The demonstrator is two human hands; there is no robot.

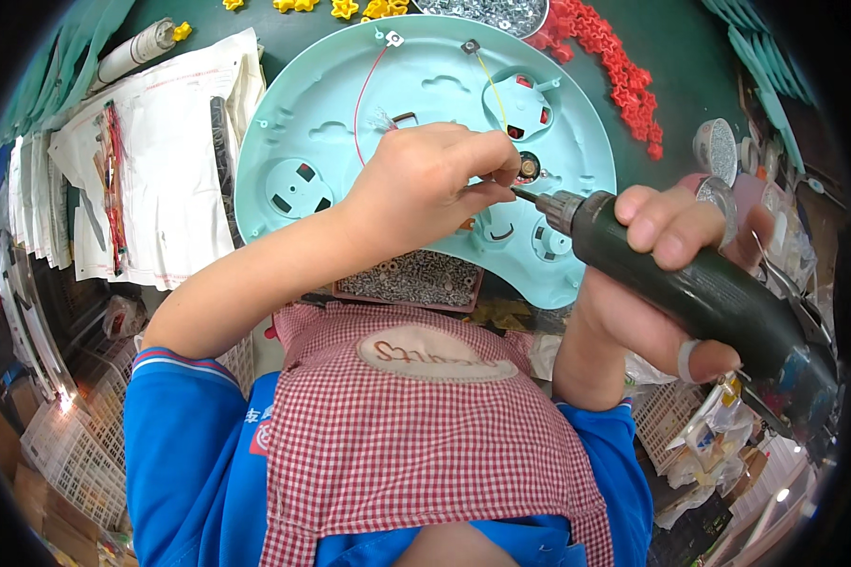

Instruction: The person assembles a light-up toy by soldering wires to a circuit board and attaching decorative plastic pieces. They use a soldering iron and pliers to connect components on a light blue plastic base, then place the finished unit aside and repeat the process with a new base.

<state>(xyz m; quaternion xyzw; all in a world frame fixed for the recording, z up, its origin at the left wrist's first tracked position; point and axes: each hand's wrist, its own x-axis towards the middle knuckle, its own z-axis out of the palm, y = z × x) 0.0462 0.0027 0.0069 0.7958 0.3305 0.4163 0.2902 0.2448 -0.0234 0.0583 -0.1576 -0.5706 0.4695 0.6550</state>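
Red-and-white checked apron (416,444) fills the foreground. Beyond it, the right hand (662,283) grips a dark cylindrical electric screwdriver (700,293), its long axis running up-left, tip meeting the left hand's (425,184) pinched fingertips, apparently holding a small screw. Both hover over the pale turquoise moulded plastic panel (350,123), left hand nearer its centre.

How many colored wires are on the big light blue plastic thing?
2. A red wire curves down the left side of the pale blue shell, and a yellow wire runs from the top toward the middle. More may be hidden under the left hand.
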